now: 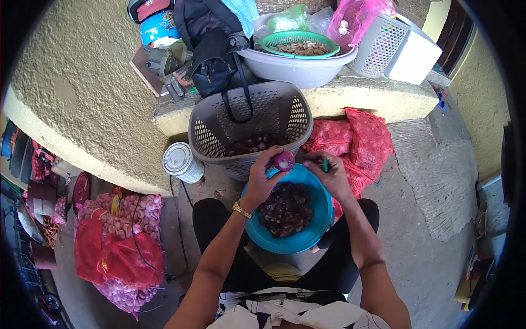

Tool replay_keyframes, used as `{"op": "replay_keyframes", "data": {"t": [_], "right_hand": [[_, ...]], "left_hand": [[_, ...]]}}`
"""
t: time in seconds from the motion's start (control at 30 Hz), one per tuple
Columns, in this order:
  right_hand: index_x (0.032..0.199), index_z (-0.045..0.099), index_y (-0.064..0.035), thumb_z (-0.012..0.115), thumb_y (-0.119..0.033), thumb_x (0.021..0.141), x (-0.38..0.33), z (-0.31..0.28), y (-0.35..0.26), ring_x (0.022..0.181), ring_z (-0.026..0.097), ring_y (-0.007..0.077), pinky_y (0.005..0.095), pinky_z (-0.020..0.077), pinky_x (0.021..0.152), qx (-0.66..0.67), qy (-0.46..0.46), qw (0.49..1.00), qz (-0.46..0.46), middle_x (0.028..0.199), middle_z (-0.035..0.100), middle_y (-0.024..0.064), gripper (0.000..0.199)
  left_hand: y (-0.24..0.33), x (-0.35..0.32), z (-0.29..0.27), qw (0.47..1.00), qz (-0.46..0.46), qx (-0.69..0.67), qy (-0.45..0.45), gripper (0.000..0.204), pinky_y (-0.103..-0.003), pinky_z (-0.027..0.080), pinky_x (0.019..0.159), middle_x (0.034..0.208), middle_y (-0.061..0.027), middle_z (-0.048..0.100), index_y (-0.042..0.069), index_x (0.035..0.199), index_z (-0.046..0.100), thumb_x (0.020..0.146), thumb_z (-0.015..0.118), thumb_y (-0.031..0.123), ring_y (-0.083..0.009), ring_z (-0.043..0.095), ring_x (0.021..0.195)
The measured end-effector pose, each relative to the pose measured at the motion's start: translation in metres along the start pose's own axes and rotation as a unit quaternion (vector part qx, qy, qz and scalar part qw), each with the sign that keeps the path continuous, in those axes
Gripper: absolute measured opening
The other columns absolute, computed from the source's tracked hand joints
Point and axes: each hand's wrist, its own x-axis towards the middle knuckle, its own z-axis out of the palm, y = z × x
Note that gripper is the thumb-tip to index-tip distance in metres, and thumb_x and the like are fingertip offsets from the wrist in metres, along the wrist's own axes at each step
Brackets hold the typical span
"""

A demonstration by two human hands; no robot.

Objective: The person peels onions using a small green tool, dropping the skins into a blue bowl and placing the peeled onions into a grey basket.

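A red onion [284, 160] with a pale cut or peeled end is gripped in the fingers of my left hand [261, 180], which wears a gold watch. My right hand [333, 176], close beside it, is closed around a small tool with a green handle [325, 164]; its blade or tip cannot be made out. Both hands are over the far rim of a turquoise basin [320, 219] between my legs. Dark purple onion skins or pieces [286, 209] lie in the basin. Just beyond my hands, a grey-brown perforated basket [213, 123] has several red onions [260, 143] at its bottom.
Red mesh sacks [370, 145] stand right of the basket. At left are a lidded paint bucket [183, 163], a loose black cable [181, 230] and pink mesh sacks of garlic-like bulbs [143, 214]. The ledge [378, 98] bears a white tub [298, 68] and a black bag [211, 66].
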Motion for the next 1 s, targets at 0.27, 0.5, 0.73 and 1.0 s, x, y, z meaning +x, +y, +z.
{"op": "replay_keyframes", "data": {"t": [0.27,0.5,0.73,1.0], "right_hand": [[0.096,0.071,-0.0006,0.076,-0.001,0.078,0.013,0.02,0.027,0.08,0.059,0.0134,0.0275,0.0466,0.072,-0.03,0.01,0.992,-0.122,0.088,0.063,0.0052,0.018],[0.086,0.068,0.0007,0.076,-0.002,0.077,0.015,0.022,0.019,0.079,0.06,0.0155,0.0284,0.0465,0.071,-0.074,0.008,0.989,-0.124,0.087,0.062,0.0073,0.013],[0.089,0.065,0.0007,0.074,-0.002,0.078,0.004,0.007,0.008,0.076,0.062,0.0175,0.0293,0.0478,0.071,-0.101,-0.119,0.985,-0.068,0.082,0.064,0.0087,0.014],[0.089,0.069,-0.0022,0.077,-0.008,0.079,0.001,-0.004,0.002,0.075,0.064,0.0126,0.0294,0.0499,0.071,-0.08,-0.176,0.981,-0.022,0.084,0.07,0.0088,0.014]], "left_hand": [[0.007,-0.002,0.004,0.999,-0.015,-0.035,0.001,0.055,-0.036,0.048,0.099,0.128,-0.0145,0.057,0.003,0.125,0.054,0.075,0.077,0.0,-0.0258,0.058,0.116],[0.002,-0.001,0.002,1.0,-0.019,-0.004,-0.004,0.057,-0.035,0.048,0.099,0.127,-0.0147,0.057,0.003,0.128,0.052,0.076,0.076,0.0,-0.0248,0.059,0.116],[0.005,0.002,-0.005,0.998,-0.031,-0.049,0.017,0.06,-0.032,0.046,0.102,0.128,-0.0102,0.055,0.001,0.132,0.047,0.078,0.072,-0.007,-0.0183,0.055,0.118],[0.009,0.004,-0.003,0.992,-0.056,-0.111,0.02,0.06,-0.031,0.046,0.102,0.127,-0.0089,0.055,0.002,0.132,0.047,0.078,0.072,-0.008,-0.017,0.055,0.118]]}}
